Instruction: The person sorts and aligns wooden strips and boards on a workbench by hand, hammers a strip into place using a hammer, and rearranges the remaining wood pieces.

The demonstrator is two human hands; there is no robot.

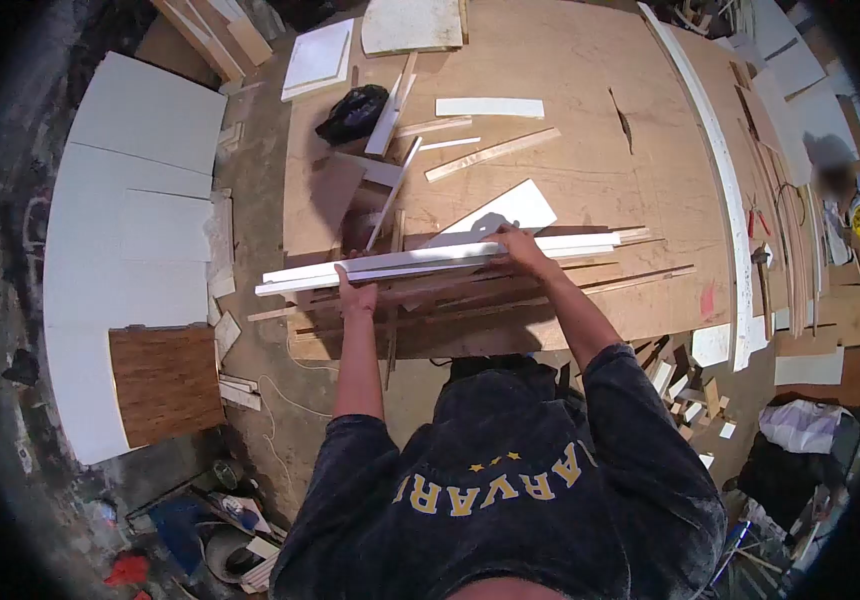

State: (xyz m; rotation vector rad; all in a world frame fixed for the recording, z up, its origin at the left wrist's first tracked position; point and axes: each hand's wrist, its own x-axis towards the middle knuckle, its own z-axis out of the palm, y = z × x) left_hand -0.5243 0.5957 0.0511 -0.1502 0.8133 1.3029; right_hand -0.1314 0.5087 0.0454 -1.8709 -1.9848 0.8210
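Long white wooden strips [420,258] lie side by side across both hands, above the near side of the plywood table [650,130]. My left hand [355,292] is closed around them near their left end, with the thumb on the near side. Farther right, my right hand [518,250] grips the strips from above, its fingertips partly hidden. Beneath them are several thin wooden strips [640,280]. Just behind my right hand, a white board [510,212] rests on the table under a hand's shadow.
A black plastic bag [353,114] and loose strips [493,154] lie on the table's far left. White panels [140,220] lean along the left wall. A long white strip [700,160] runs down the right side, near red-handled pliers [758,215]. Offcuts [690,395] litter the floor.
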